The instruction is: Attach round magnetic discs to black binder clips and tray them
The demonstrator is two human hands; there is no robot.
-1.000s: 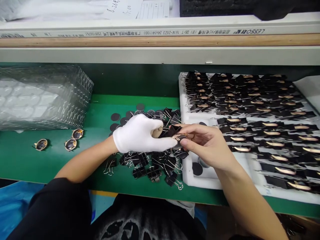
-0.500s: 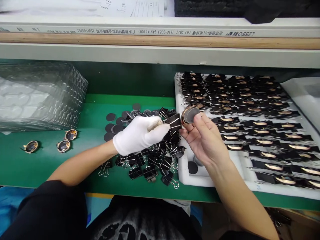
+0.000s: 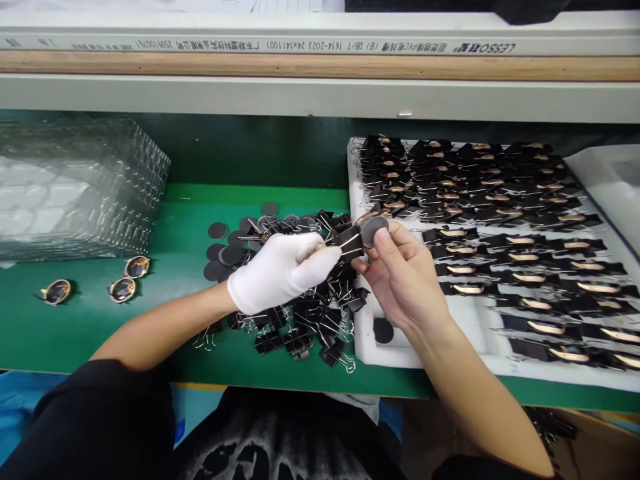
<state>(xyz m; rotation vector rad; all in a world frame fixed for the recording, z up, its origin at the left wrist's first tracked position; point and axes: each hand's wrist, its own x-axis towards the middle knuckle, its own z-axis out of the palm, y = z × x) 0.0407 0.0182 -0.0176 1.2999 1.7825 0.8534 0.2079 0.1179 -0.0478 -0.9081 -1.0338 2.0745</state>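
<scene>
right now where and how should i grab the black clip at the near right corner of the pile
I'd pinch the clip by its wire handles, coming from the near side. They point to the near right, away from the pile, while its black body faces the other way; the white tray sits close on the right.

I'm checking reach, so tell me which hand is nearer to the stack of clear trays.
Left. The left hand is over the clips, right of the clear trays; the right hand is farther right.
</scene>
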